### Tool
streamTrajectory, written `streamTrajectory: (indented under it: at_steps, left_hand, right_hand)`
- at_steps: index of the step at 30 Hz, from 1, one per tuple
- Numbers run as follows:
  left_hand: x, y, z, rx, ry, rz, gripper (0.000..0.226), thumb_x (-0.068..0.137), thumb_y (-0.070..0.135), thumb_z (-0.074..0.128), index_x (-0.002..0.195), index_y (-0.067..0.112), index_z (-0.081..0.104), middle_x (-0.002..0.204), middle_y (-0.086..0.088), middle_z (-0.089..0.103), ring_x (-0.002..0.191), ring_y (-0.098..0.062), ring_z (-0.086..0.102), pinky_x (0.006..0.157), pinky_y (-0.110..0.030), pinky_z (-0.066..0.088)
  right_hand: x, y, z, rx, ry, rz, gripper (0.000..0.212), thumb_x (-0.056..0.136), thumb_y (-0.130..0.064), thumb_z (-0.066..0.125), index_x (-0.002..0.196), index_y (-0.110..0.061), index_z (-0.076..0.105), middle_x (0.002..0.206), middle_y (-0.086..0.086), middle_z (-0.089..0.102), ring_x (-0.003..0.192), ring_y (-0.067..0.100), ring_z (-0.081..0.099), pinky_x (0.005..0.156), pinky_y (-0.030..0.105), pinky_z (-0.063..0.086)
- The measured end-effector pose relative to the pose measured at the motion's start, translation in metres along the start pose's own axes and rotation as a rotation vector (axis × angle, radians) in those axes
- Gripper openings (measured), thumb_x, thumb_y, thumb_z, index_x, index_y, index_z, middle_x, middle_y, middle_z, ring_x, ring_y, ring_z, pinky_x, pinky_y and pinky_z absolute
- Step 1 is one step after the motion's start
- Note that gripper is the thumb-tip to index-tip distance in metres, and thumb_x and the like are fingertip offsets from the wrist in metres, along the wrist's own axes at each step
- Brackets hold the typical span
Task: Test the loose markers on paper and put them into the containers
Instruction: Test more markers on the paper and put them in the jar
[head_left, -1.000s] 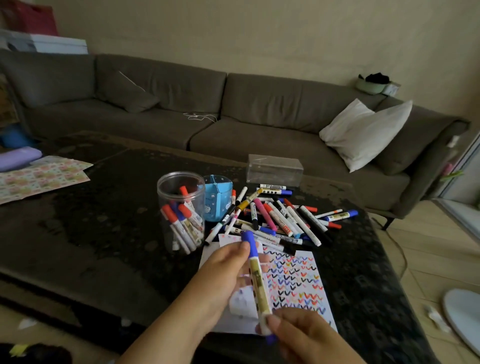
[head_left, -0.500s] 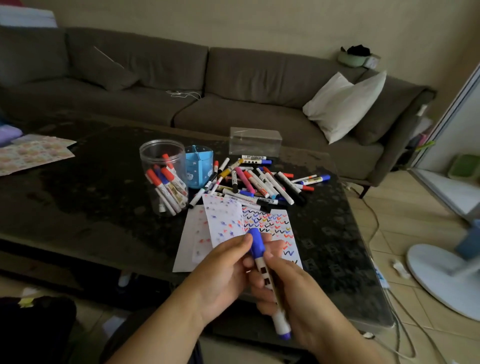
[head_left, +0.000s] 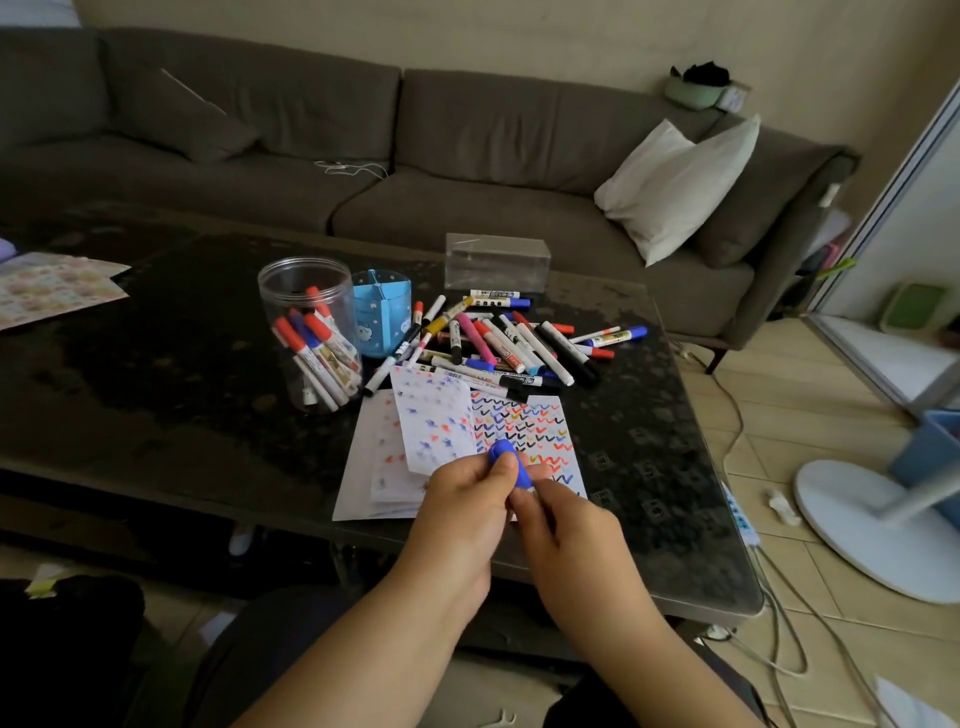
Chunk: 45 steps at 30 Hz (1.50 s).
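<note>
Both hands meet over the near edge of the dark table. My left hand (head_left: 462, 493) pinches the blue cap (head_left: 508, 460) of a marker. My right hand (head_left: 563, 525) grips the marker's body, which is hidden inside the fist. Under the hands lies the test paper (head_left: 524, 423), covered with coloured zigzags, one sheet of it folded up. Behind it a pile of several loose markers (head_left: 498, 340) is spread out. A clear round jar (head_left: 311, 332) to the left holds several markers. A blue pen holder (head_left: 382, 312) stands beside it.
A clear rectangular box (head_left: 496, 262) stands behind the marker pile. Patterned sheets (head_left: 47, 286) lie at the table's far left. A grey sofa (head_left: 415, 156) with a white cushion runs behind the table. A white fan base (head_left: 878, 525) and cables are on the floor to the right.
The view has tilted down and right. My right hand has closed further round the marker body, hiding it. My left hand's fingers have stayed on the blue cap.
</note>
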<state>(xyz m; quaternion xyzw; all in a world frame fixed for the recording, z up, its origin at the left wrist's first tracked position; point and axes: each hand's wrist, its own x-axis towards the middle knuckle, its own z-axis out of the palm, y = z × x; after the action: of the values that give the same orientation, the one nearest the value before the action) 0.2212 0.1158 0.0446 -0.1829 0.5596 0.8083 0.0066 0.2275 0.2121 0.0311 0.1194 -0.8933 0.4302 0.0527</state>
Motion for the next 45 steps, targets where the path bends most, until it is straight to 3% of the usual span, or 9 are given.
streamTrajectory:
  at_steps: [5,10,13,16,21,28,32,37,45]
  left_hand:
    - [0.005,-0.003,0.002,0.054,0.001,-0.008,0.021,0.095,0.014,0.051,0.092,0.003,0.069,0.097,-0.011,0.072,0.098,-0.024,0.066,0.095,-0.039,0.049]
    - [0.000,0.014,-0.016,-0.239,-0.482,-0.113,0.034,0.085,0.026,0.046,0.099,-0.004,0.056,0.100,-0.014,0.072,0.093,-0.020,0.069,0.074,-0.031,0.056]
    - [-0.010,0.020,-0.014,-0.243,-0.515,-0.102,0.029,0.081,0.027,0.047,0.093,0.002,0.058,0.098,-0.013,0.072,0.093,-0.017,0.070,0.071,-0.028,0.058]
    - [-0.011,0.019,-0.007,-0.103,-0.338,-0.011,0.023,0.090,0.021,0.047,0.082,0.005,0.061,0.090,-0.012,0.074,0.072,-0.014,0.071,0.056,-0.022,0.053]
    - [0.000,0.002,0.004,-0.028,-0.081,0.020,0.026,0.096,0.015,0.047,0.086,0.002,0.067,0.098,-0.016,0.072,0.097,-0.025,0.067,0.084,-0.033,0.053]
    - [0.014,-0.012,0.016,-0.014,0.063,-0.029,0.024,0.094,0.021,0.054,0.081,0.005,0.067,0.088,-0.012,0.069,0.086,-0.023,0.064,0.078,-0.034,0.051]
    - [0.011,-0.001,0.005,-0.102,-0.226,-0.001,0.026,0.093,0.022,0.049,0.086,0.002,0.065,0.098,-0.012,0.072,0.096,-0.019,0.067,0.082,-0.028,0.054]
    - [-0.013,0.023,-0.007,-0.267,-0.568,-0.047,0.027,0.091,0.033,0.049,0.087,0.012,0.064,0.099,-0.011,0.072,0.102,-0.017,0.067,0.072,-0.028,0.057]
    - [-0.006,0.014,0.008,-0.075,-0.109,0.022,0.028,0.096,0.017,0.047,0.075,0.005,0.059,0.094,-0.012,0.073,0.088,-0.018,0.070,0.077,-0.027,0.053]
  right_hand:
    - [0.004,0.001,-0.004,-0.066,-0.044,-0.018,0.018,0.098,-0.028,0.046,0.086,-0.017,0.053,0.056,-0.014,0.042,0.050,0.001,0.047,0.050,0.012,0.035]
    - [0.006,-0.004,-0.030,1.268,-0.490,0.516,0.029,0.091,-0.031,0.057,0.086,-0.002,0.062,0.055,-0.001,0.040,0.038,0.002,0.031,0.032,0.012,0.025]
    - [0.001,-0.010,-0.030,1.503,-0.638,0.504,0.031,0.086,-0.035,0.063,0.081,-0.004,0.065,0.055,-0.002,0.040,0.038,0.000,0.034,0.030,0.010,0.027]
    - [-0.002,-0.017,-0.021,1.089,-0.400,0.425,0.034,0.097,-0.030,0.043,0.076,-0.008,0.055,0.053,-0.002,0.038,0.039,0.003,0.024,0.033,0.013,0.021]
    - [0.001,-0.005,-0.015,0.028,-0.086,-0.007,0.029,0.097,-0.028,0.047,0.068,-0.024,0.048,0.052,-0.010,0.049,0.049,0.006,0.045,0.047,0.013,0.032]
    - [0.010,0.002,-0.012,-0.460,-0.053,-0.047,0.029,0.099,-0.039,0.034,0.104,-0.014,0.049,0.098,0.004,0.061,0.087,0.023,0.058,0.059,0.026,0.026]
    - [0.012,0.000,-0.024,0.243,-0.149,0.168,0.031,0.099,-0.029,0.043,0.070,-0.018,0.049,0.055,-0.009,0.048,0.045,0.008,0.037,0.044,0.017,0.027]
    - [0.004,-0.013,-0.038,1.517,-0.706,0.521,0.026,0.088,-0.031,0.062,0.084,-0.005,0.063,0.056,-0.003,0.042,0.039,0.000,0.035,0.031,0.010,0.027]
    - [0.004,-0.009,-0.017,-0.109,-0.020,-0.125,0.023,0.098,-0.032,0.044,0.089,-0.016,0.058,0.069,-0.006,0.058,0.060,0.009,0.054,0.052,0.019,0.032]
